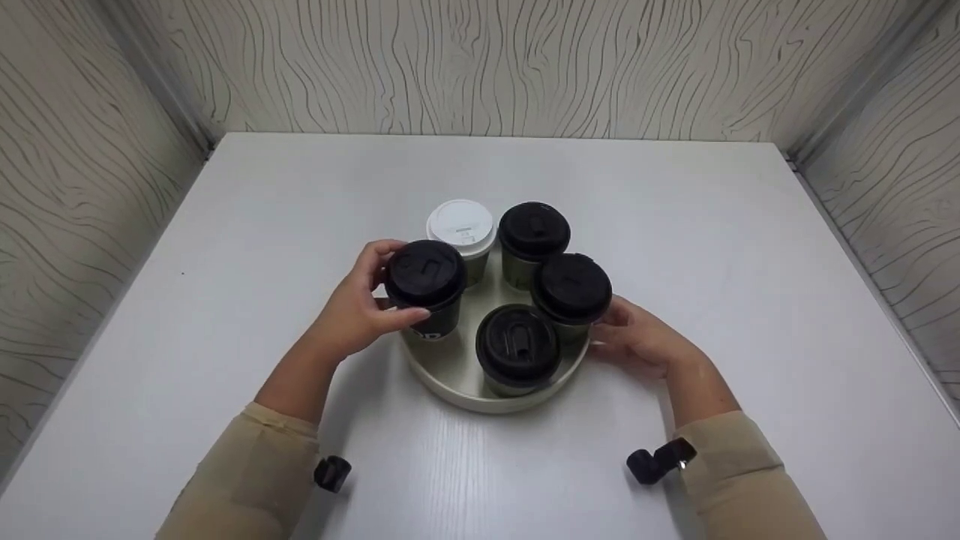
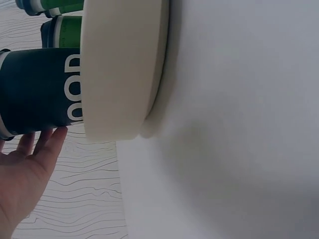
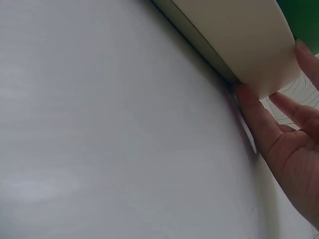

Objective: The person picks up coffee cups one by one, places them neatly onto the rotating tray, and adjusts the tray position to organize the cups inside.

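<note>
On a round, pale tray [image 1: 448, 376] stand several lidded paper coffee cups. My left hand [image 1: 360, 304] holds a dark cup [image 2: 37, 92] by its side, thumb in front and fingers behind; its lid is black and white letters show near its base. At the tray's right side, my right hand [image 1: 645, 337] grips the edge. In the right wrist view its fingers [image 3: 261, 119] lie along the tray's lower edge and side wall, with the thumb up at the rim beside a green cup [image 3: 304, 22]. Part of this hand is hidden behind a black-lidded cup [image 1: 572, 289] in the head view.
A white-lidded cup [image 1: 461, 225] and another black-lidded cup [image 1: 534, 232] stand at the tray's back. One more black-lidded cup [image 1: 517, 349] is near its front. Beneath is a white table [image 1: 225, 225], enclosed by wood-patterned panels [image 1: 480, 67] behind and at both sides.
</note>
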The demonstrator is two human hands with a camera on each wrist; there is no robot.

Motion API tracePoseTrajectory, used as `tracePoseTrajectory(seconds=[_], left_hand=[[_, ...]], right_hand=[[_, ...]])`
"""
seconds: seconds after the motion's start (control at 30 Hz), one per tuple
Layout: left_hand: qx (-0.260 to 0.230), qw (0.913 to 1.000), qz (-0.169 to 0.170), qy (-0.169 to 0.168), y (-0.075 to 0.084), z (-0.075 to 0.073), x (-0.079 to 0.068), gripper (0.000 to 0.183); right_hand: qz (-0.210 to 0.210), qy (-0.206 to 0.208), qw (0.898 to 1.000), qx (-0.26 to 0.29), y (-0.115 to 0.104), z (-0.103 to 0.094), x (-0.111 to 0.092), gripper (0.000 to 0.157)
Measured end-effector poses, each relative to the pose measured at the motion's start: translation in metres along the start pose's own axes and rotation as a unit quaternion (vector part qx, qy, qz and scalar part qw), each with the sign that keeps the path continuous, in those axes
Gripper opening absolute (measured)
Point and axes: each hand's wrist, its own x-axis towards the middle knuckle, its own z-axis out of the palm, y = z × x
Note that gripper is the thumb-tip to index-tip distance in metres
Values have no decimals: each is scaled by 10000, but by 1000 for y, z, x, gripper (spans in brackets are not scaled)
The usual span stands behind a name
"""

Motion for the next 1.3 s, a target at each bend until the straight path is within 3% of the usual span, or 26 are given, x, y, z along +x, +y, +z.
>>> tracePoseTrajectory(seconds=[0.43,0.73,1.13,1.3], left_hand=[[383,9991,-156,-116,-11,1,-1,79],[366,9988,-290,-153,-16,2,-1,79],[427,9989,-159,-125,-22,2,-3,80],[395,9988,-125,-257,-23,-1,-3,84]], right_hand=[[-64,-71,10000,-24,-1,2,0,61],[-56,16,9999,-162,0,1,0,62],[-138,-135,9998,23,2,-1,0,60],[-78,-144,9999,41,0,-1,0,62]])
